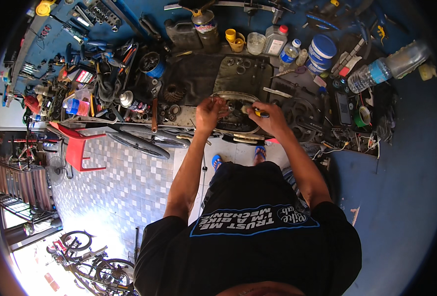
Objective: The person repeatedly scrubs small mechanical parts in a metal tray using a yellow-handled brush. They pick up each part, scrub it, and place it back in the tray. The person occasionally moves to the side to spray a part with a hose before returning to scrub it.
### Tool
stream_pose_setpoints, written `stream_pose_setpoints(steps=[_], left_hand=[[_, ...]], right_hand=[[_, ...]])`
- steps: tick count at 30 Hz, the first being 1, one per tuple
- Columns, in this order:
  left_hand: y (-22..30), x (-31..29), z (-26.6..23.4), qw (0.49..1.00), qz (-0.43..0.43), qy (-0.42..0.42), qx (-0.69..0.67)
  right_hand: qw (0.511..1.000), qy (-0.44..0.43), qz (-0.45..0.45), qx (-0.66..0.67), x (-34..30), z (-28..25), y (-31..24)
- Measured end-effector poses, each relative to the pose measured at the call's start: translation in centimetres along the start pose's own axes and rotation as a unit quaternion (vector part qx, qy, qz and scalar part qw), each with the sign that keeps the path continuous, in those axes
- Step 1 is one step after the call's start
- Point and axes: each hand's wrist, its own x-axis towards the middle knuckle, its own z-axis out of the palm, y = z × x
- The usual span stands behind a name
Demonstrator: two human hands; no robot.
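Both my hands are over a rounded basin (236,93) with dark, greasy contents at the bench's front edge. My right hand (272,118) is closed around a tool with a yellow and black handle (262,114). Its pale tip looks like brush bristles and points left, into the basin. At the basin's left side, my left hand (207,114) has its fingers bent together. What they hold, if anything, is blurred and too small to make out. Several metal rings (239,63) lie on the dark mat behind the basin.
A cogged cassette (173,92) and a spray can (127,100) stand left of the basin. Behind are a blue tin (152,65), yellow cups (234,40), a grey bottle with red cap (276,40) and blue-lidded tubs (322,52). Bicycle tyres (139,143) and a red chair (78,148) are below left.
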Motion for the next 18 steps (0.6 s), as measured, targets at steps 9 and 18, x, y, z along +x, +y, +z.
stream_pose_setpoints(steps=[9,18], left_hand=[[2.0,-0.6,1.1,0.978,0.055,-0.03,0.201],[3.0,-0.7,0.0,0.95,0.104,-0.01,0.296]], right_hand=[[0.979,0.032,0.031,0.198,2.8,1.2,-3.0],[0.988,0.057,0.035,0.14,2.0,2.6,-0.9]])
